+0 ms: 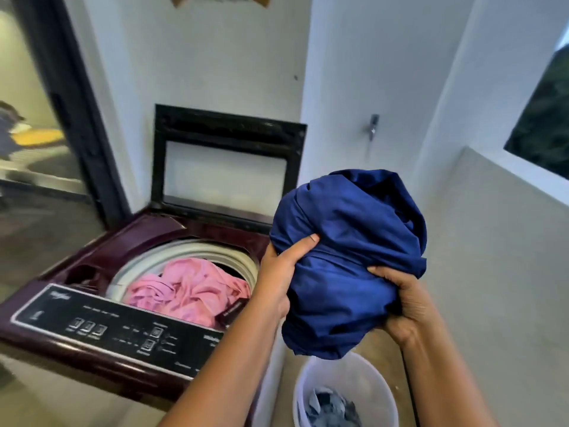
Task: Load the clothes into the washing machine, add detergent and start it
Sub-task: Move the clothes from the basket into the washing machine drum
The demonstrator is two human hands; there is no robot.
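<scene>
A maroon top-loading washing machine (101, 241) stands at the left with its lid (226, 163) raised against the wall. Pink clothes (191, 288) lie in its drum. I hold a bundled dark blue garment (354, 257) in the air, to the right of the drum and above a white bucket (345, 380). My left hand (278, 272) grips the bundle's left side. My right hand (406, 306) grips its lower right side. No detergent is in view.
The white bucket on the floor holds a grey-blue garment (329, 409). The machine's black control panel (117, 329) faces me. A tap (373, 126) sticks out of the white wall behind. A low ledge (517, 177) runs at the right, a dark-framed glass door (77, 112) at the left.
</scene>
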